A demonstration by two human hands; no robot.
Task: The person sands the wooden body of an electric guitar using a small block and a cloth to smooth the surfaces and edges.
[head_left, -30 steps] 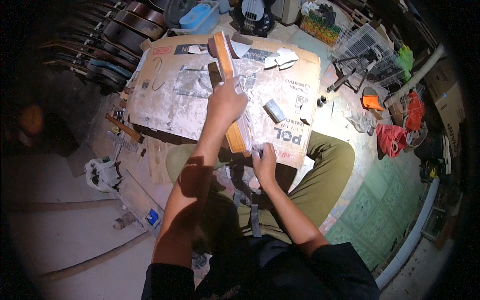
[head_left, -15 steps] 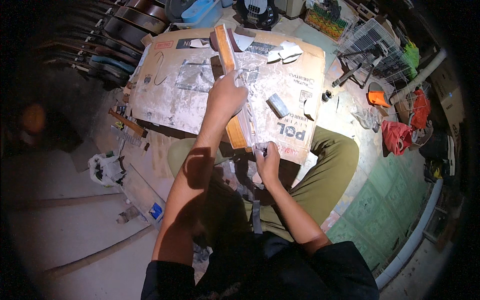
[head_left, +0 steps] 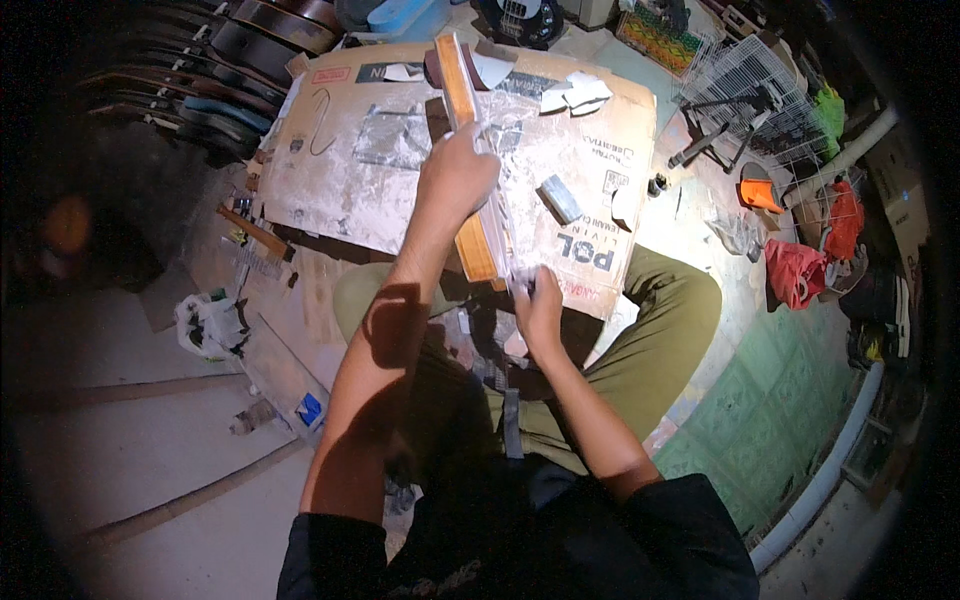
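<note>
A left hand [head_left: 460, 170] is wrapped around the middle of a long wooden piece [head_left: 481, 250] slanting across a dusty cardboard sheet [head_left: 320, 195], its near right corner printed in bold dark capitals with red lettering closer to the edge; a red-boxed label marks the far left. The right hand [head_left: 539, 305] curls at the piece's near end, though blur hides what its fingertips pinch. A grey block [head_left: 560, 199] lies alongside.

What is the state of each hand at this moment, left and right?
Left hand: closed around the middle of the long wooden piece.
Right hand: fingers curled at the piece's near end; whether they grip anything cannot be told.
</note>
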